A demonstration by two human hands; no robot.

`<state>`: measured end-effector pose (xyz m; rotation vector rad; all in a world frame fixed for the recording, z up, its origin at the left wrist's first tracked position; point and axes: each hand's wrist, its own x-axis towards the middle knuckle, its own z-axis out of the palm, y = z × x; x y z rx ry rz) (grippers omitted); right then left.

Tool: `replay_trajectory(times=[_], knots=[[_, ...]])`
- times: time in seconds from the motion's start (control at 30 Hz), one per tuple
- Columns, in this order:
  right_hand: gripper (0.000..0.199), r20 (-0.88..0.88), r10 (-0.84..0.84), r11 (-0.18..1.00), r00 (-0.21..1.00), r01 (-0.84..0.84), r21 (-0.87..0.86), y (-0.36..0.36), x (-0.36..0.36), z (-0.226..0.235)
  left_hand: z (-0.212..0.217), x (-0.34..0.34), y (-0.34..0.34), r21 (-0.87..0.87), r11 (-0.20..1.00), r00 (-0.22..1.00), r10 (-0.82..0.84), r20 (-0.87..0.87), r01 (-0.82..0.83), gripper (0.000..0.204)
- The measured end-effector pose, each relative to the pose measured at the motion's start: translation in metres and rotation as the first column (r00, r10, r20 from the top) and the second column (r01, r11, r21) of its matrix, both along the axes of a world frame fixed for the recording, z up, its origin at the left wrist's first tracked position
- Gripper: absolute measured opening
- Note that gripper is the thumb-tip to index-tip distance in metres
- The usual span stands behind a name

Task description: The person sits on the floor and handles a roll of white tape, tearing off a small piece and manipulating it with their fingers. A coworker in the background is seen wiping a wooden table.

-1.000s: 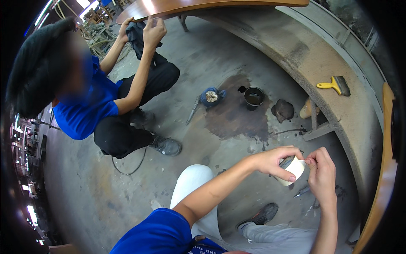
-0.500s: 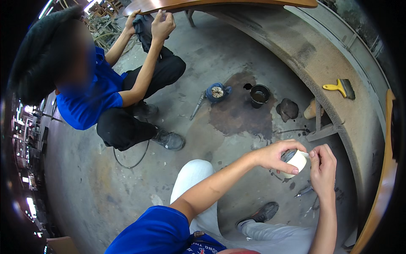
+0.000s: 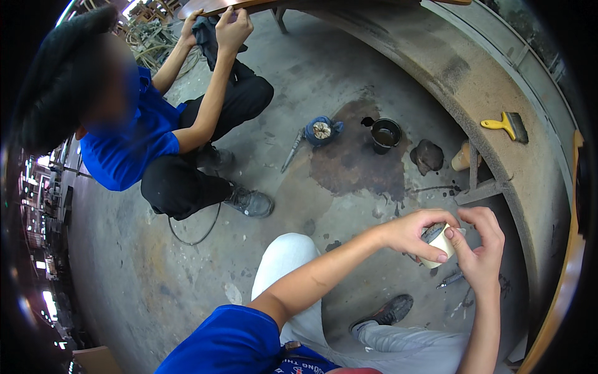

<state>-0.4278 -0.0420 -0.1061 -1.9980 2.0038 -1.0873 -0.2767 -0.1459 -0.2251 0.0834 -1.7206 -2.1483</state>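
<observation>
My left hand is closed around a roll of cream masking tape, whose hollow core looks dark grey inside. My right hand is beside the roll with its thumb touching the tape at the edge. Its index finger is curved and apart from the thumb, and I see nothing gripped between them. Both hands are held above the floor, over my bent legs.
A black bucket of liquid stands on a wet patch, near a blue container and a dark cloth lump. A yellow-handled brush lies on the curved bench. At the left a co-worker crouches, hands on a wooden panel.
My right thumb and fingers have spread from a pinch on the tape's end, and the thumb has come onto the roll. My left hand keeps its hold. The view has shifted slightly.
</observation>
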Motion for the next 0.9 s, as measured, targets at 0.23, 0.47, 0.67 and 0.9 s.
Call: replay_trajectory(times=[0.23,0.47,0.67,0.9], knots=[[0.02,-0.05,0.062,0.997,0.997,-0.06,0.042,0.002,-0.009,0.006,0.001,-0.002,0.002,-0.091,0.993,0.996,0.065,-0.054,-0.07,0.063],[0.033,0.121,0.007,0.995,0.993,-0.019,0.097,-0.002,0.005,0.003,0.005,0.001,-0.003,-0.221,0.951,0.973,0.194,-0.123,-0.217,0.067],[0.03,0.206,-0.025,0.979,0.978,-0.018,0.204,-0.01,0.004,-0.001,0.006,0.006,-0.009,-0.337,0.902,0.963,0.25,-0.1,-0.269,0.073],[0.018,0.052,0.078,0.976,0.996,-0.087,0.197,-0.004,-0.009,-0.003,0.002,0.001,-0.012,-0.242,0.942,0.973,0.219,-0.079,-0.232,0.077]])
